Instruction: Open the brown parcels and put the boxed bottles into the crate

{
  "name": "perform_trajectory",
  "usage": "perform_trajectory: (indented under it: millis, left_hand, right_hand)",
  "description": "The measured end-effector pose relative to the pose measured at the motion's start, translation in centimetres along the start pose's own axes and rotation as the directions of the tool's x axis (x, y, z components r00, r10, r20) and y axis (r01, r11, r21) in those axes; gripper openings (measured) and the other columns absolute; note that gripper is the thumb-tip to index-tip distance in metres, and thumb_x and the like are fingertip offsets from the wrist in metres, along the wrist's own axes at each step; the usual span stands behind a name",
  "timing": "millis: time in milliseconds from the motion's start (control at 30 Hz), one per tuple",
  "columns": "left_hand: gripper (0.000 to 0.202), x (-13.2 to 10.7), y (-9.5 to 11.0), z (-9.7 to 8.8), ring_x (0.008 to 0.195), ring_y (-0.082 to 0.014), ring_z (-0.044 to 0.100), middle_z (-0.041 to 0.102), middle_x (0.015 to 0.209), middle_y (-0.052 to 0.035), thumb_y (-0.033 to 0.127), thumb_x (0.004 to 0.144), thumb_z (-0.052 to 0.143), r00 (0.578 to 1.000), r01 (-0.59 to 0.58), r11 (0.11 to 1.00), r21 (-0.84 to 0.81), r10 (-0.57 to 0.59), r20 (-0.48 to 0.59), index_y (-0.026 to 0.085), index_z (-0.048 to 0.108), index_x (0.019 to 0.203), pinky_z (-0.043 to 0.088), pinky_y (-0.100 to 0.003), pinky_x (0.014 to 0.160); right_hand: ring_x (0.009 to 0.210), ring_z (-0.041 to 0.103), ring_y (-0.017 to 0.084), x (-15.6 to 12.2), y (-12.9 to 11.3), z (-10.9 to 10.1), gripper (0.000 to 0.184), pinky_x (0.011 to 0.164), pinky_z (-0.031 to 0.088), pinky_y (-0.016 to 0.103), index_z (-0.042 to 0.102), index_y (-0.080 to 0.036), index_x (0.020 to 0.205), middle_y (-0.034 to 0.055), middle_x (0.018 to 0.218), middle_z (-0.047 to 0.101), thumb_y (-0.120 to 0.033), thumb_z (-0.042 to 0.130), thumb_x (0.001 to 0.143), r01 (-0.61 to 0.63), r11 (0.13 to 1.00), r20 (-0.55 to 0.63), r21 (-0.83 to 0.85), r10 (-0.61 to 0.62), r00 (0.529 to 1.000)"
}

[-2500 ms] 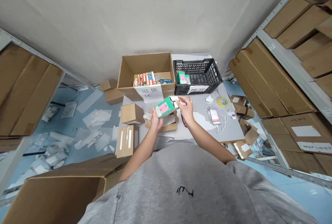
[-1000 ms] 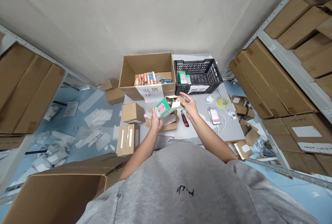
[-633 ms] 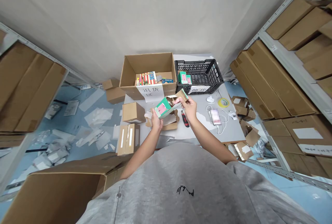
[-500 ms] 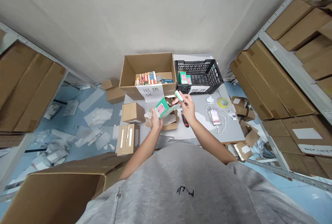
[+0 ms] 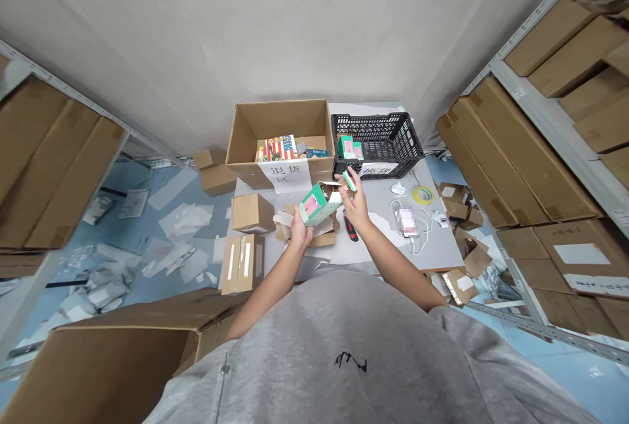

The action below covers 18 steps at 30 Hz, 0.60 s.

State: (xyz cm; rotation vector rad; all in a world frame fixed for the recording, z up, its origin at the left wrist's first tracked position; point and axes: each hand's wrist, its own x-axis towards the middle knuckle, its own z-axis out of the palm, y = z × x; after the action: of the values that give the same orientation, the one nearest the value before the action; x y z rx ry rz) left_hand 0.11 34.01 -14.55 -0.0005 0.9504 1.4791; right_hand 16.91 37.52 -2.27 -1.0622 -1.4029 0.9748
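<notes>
At the grey table (image 5: 432,247) in front of me, between two steel shelf racks (image 5: 521,93) stacked with brown cartons, the biggest thing nearby is one open cardboard carton (image 5: 98,378) on the floor just below my chest. On the table stands a second open carton (image 5: 280,122) holding printed boxes, one with a stars-and-stripes pattern, with a Chinese paper sign (image 5: 285,175) on its front. Beside it sits one black plastic crate (image 5: 393,149) with two green-and-pink boxes (image 5: 346,147) inside. Two small closed cartons lie to my left, one plain (image 5: 252,212) and one taped (image 5: 241,264). Above the table I hold one green box (image 5: 318,204) with a pink panel, its end open and ragged, in my left hand (image 5: 301,232), fingers closed around its underside. My right hand (image 5: 356,204) pinches one narrow green-and-white strip (image 5: 349,179) between thumb and fingertips, just beside the box. Below that hand lies one red-and-black utility knife (image 5: 350,227); further right are one roll of yellow tape (image 5: 423,194) and one blurred device (image 5: 407,221) on a white cable
</notes>
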Motion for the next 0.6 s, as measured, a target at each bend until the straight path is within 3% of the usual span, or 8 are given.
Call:
perform_trajectory:
  millis: [167,333,467,600]
  left_hand:
    - [0.049,0.17,-0.25,-0.14,0.120,-0.0239,0.073,0.075,0.130,-0.0145,0.051,0.110,0.047,1.000,-0.002,1.000,-0.023,0.002,-0.005,0.015,0.071,0.132,0.056,-0.039,0.108]
    - [0.048,0.04,-0.11,-0.16,0.120,-0.0247,0.073,0.076,0.129,-0.0145,0.050,0.110,0.047,1.000,0.000,1.000,-0.021,0.000,0.002,0.014,0.071,0.131,0.056,-0.039,0.109]
    - [0.047,-0.05,-0.18,-0.22,0.116,-0.0237,0.075,0.078,0.125,-0.0136,0.049,0.110,0.046,1.000,-0.001,1.000,-0.016,0.001,-0.012,0.014,0.071,0.131,0.057,-0.038,0.107]
    - [0.047,-0.20,-0.35,-0.27,0.113,-0.0247,0.076,0.078,0.123,-0.0140,0.050,0.109,0.049,0.999,-0.003,1.000,-0.012,0.002,-0.036,0.014,0.070,0.133,0.058,-0.039,0.105]
  right_hand:
    - [0.134,0.058,0.030,0.15,0.52,-0.36,0.046,0.118,0.042,0.048,0.066,-0.035,0.145,0.0043,0.145,0.066,-0.035,0.054,0.100,0.122,0.978,0.055,-0.168,-0.114,0.992]
    - [0.135,0.056,0.030,0.46,0.86,-0.82,0.066,0.117,0.044,0.048,0.063,-0.036,0.149,0.0011,0.145,0.065,-0.014,0.046,0.089,0.198,0.946,0.148,-0.255,-0.165,0.975]
    - [0.136,0.055,0.031,0.58,0.82,-0.83,0.072,0.117,0.044,0.049,0.057,-0.034,0.154,0.0033,0.147,0.063,-0.011,0.046,0.087,0.182,0.928,0.163,-0.327,-0.134,0.978]
    - [0.142,0.053,0.028,0.63,0.47,-0.82,0.069,0.122,0.043,0.048,0.052,-0.034,0.158,0.0025,0.155,0.057,-0.014,0.044,0.093,0.202,0.946,0.284,-0.253,-0.127,0.950]
